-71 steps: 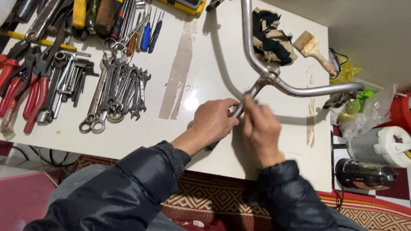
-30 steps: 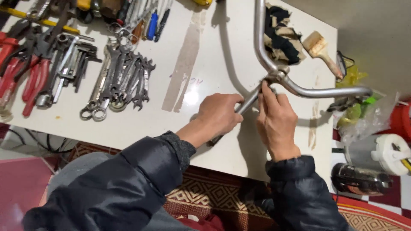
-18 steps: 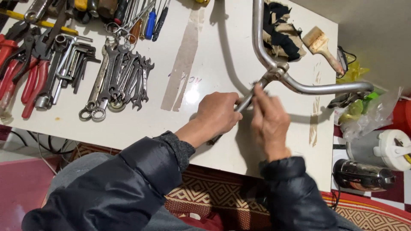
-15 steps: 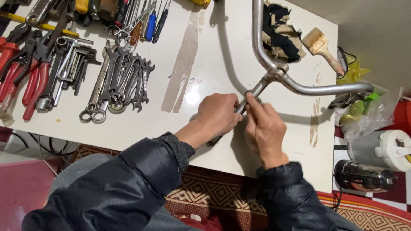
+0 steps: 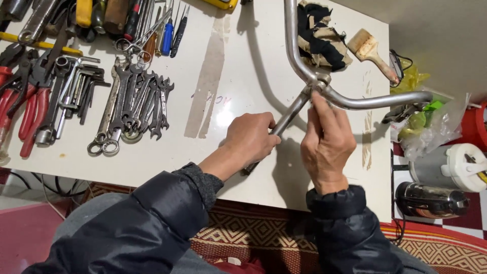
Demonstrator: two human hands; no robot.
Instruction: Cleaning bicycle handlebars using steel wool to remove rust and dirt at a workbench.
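A curved chrome handlebar (image 5: 294,45) with a straight stem (image 5: 289,114) lies on the white table (image 5: 228,76). My left hand (image 5: 251,139) is closed around the lower part of the stem. The fingers of my right hand (image 5: 327,144) reach up and pinch the clamp (image 5: 318,81) where the stem meets the bar. Whether a small tool is in those fingers cannot be told.
Several spanners (image 5: 134,104), hex keys (image 5: 81,83) and red-handled pliers (image 5: 23,109) lie at the left. Screwdrivers (image 5: 170,33) sit at the top. A black rag (image 5: 319,38) and paintbrush (image 5: 373,53) lie top right. Beside the table's right edge stand a steel flask (image 5: 431,200) and a white jug (image 5: 456,165).
My right hand has shifted slightly along the clamp, fingers lifting and settling again at the joint. My left hand has kept its hold on the stem. The view has drifted a little.
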